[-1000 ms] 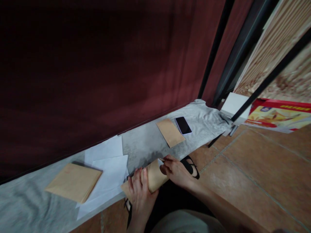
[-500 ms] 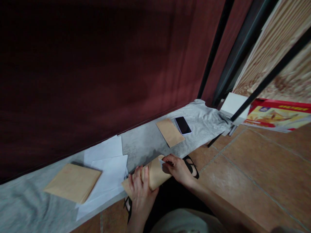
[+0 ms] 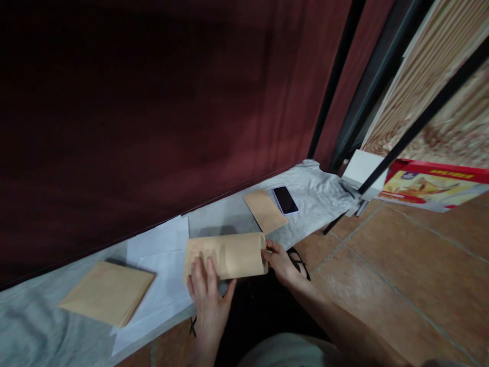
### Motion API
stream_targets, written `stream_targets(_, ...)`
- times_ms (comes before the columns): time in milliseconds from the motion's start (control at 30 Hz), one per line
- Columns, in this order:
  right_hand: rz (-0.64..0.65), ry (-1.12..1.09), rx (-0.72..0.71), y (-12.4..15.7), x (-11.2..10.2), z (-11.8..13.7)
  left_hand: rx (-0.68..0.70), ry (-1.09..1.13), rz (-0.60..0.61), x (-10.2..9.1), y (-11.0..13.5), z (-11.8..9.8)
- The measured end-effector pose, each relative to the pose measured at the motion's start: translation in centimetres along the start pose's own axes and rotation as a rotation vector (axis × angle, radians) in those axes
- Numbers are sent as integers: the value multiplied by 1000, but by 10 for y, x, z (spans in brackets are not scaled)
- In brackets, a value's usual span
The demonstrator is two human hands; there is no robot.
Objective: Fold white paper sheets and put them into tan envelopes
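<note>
A brown paper envelope [image 3: 240,255] lies lengthwise before me, its open end to the right and its near edge above my lap. My left hand [image 3: 209,300] rests on the left half of it, fingers spread and stretched out, thumb by the near edge. At the open end, my right hand [image 3: 277,260] is closed on the envelope's mouth; its fingertips are partly hidden inside. White sheets of paper [image 3: 160,280] lie beneath and left of the envelope. A stack of brown envelopes [image 3: 109,293] sits partly on those sheets. Another brown envelope [image 3: 265,210] lies farther right.
A phone [image 3: 286,200] rests beside the single envelope on a narrow bench covered with grey cloth [image 3: 317,186]. Behind it rises a dark red panel [image 3: 171,127]. Black poles [image 3: 336,76], a white box [image 3: 364,168] and a red-and-yellow carton [image 3: 431,186] stand at the right.
The envelope, earlier curved and tilted in my hands, now lies flatter and more level. My left hand has spread out on it. The white piece at my right fingers is no longer clearly visible.
</note>
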State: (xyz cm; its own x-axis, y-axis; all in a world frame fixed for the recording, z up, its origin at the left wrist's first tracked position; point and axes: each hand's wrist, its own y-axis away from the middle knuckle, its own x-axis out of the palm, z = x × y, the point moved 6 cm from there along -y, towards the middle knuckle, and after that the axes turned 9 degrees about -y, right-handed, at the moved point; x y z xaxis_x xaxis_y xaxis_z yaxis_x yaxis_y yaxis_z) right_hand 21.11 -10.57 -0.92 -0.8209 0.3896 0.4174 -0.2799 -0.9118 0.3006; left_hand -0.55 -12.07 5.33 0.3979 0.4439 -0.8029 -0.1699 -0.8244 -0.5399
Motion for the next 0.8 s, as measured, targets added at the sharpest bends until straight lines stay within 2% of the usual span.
stream_targets(67, -71, -174, 28, -6, -2, -11, -257, 201, -29, 2, 5, 13)
stream_targets(133, -106, -253, 34, -10, 1, -19, -583, 479, 21, 13, 16, 23)
stream_targets(167, -110, -263, 28, -11, 4, -22, -750, 652, 84, 23, 22, 24)
stream_targets(233, -114, -297, 20, -10, 10, -28, -1037, 1014, 285, 47, 34, 13)
stream_targets(300, -108, -324, 19, -7, 17, -33, -1185, 1272, 470, 65, 37, -5)
stream_targets(367, -99, -339, 24, -5, 23, -37, -1186, 1364, 504, 75, 32, -17)
stream_targets(467, -92, -336, 31, -4, 27, -39, -1135, 1362, 435, 84, 23, -21)
stream_targets(633, -48, -214, 4, -13, 20, -26, -1083, 1298, 471, 91, 16, -16)
stream_targets(800, -59, -116, 40, -29, 10, -22, -1075, 1231, 498, 92, 16, -6)
